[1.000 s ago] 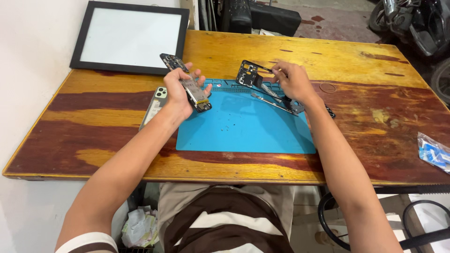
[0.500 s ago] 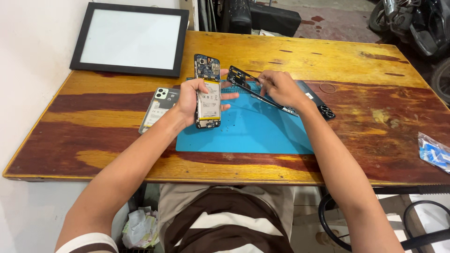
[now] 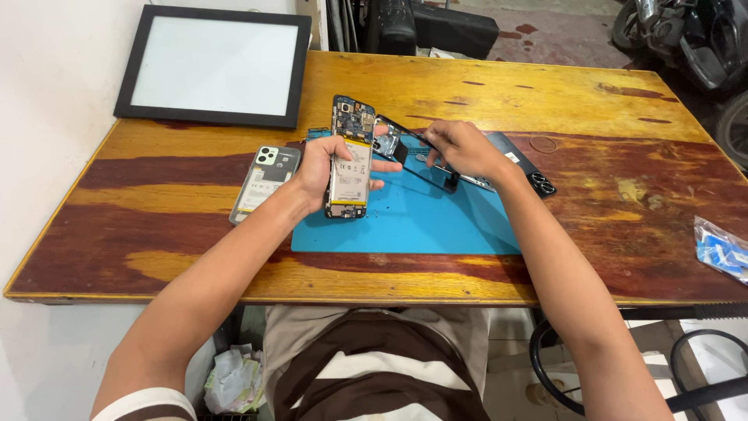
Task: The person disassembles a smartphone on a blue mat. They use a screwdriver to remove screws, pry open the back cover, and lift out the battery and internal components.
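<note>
My left hand grips an opened phone, upright above the blue work mat, its battery and circuit board facing me. My right hand pinches a thin black phone frame just right of the opened phone and close to it. A black back cover with camera rings lies on the mat's far right, partly hidden by my right wrist. Some small dark specks, perhaps screws, dot the mat under my hands.
A phone in a clear case lies face down left of the mat on the wooden table. A black-framed white panel rests at the back left. A blue and white packet lies near the right edge. Motorbikes stand beyond the table.
My left hand has lifted the opened phone from flat on the mat to upright and turned it. My right hand has picked the black frame up and brought it left beside the phone.
</note>
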